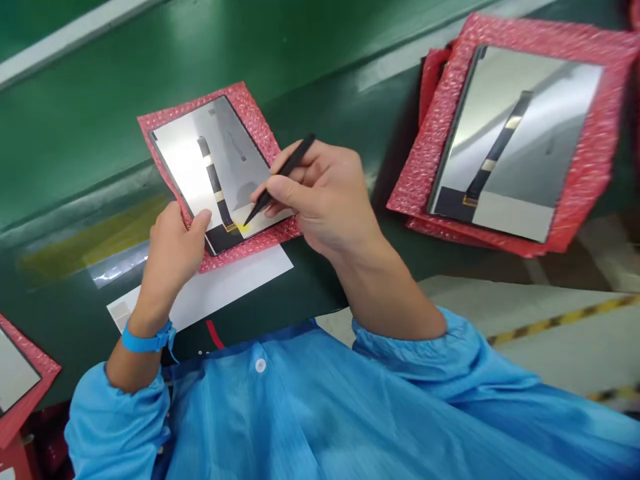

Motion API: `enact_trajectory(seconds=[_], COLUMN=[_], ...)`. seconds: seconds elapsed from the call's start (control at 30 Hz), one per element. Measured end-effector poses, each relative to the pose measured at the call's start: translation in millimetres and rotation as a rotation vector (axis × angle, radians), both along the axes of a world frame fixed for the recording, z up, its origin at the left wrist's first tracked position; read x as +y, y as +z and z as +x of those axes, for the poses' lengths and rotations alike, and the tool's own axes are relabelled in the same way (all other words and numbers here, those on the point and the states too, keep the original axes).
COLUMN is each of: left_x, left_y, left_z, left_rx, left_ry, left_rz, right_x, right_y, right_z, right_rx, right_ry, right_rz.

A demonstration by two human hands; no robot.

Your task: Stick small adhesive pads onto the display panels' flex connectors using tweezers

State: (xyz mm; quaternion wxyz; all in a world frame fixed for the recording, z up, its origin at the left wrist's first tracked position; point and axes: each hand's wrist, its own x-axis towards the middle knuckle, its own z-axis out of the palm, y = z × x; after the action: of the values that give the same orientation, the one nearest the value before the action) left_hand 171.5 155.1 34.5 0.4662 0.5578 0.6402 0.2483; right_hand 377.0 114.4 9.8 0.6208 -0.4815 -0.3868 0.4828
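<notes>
A grey display panel (200, 157) lies on a red bubble-wrap sheet (245, 107) on the green bench. A black flex cable (215, 183) runs down its back to a yellow patch (243, 227). My right hand (325, 193) is closed in a pinch on black tweezers (283, 173), whose tip touches the yellow patch. My left hand (173, 250) rests curled at the panel's lower left corner, thumb pressing its edge. A blue wrist strap (145, 341) is on my left wrist.
A second panel (520, 133) with its own flex cable lies on a stack of red bubble wrap (590, 193) at the right. A white sheet (225, 287) lies under the near panel. Another red-wrapped panel (20, 380) shows at the lower left. The bench edge drops to a floor with striped tape (555, 323).
</notes>
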Motion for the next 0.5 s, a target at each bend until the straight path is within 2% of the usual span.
enact_trajectory(seconds=[0.1,0.17,0.23,0.3,0.4,0.5], left_x=[-8.7,-22.2,-37.1,-49.0,-57.4,-57.1], left_y=[15.8,14.3,3.4,-11.2,-26.6,-27.4], left_z=[-10.4,-15.1,-19.6,-24.2,-30.1,-31.6], left_rx=[0.509,0.724,0.680,0.571,0.529,0.533], left_ry=[-0.168,-0.245,-0.323,-0.443,-0.514,-0.501], left_rz=[0.107,0.286,0.510,0.663,0.698,0.671], right_x=[7.1,10.1,13.4,18.0,26.7,32.4], right_y=[-2.9,-2.7,-0.6,2.8,6.2,5.2], right_z=[-4.1,-4.7,-4.0,-2.3,2.4,8.8], right_rx=[-0.043,-0.068,-0.091,-0.119,-0.149,-0.159], right_ry=[0.012,0.033,0.072,0.129,0.190,0.212], right_rz=[-0.017,-0.046,-0.076,-0.096,-0.080,-0.038])
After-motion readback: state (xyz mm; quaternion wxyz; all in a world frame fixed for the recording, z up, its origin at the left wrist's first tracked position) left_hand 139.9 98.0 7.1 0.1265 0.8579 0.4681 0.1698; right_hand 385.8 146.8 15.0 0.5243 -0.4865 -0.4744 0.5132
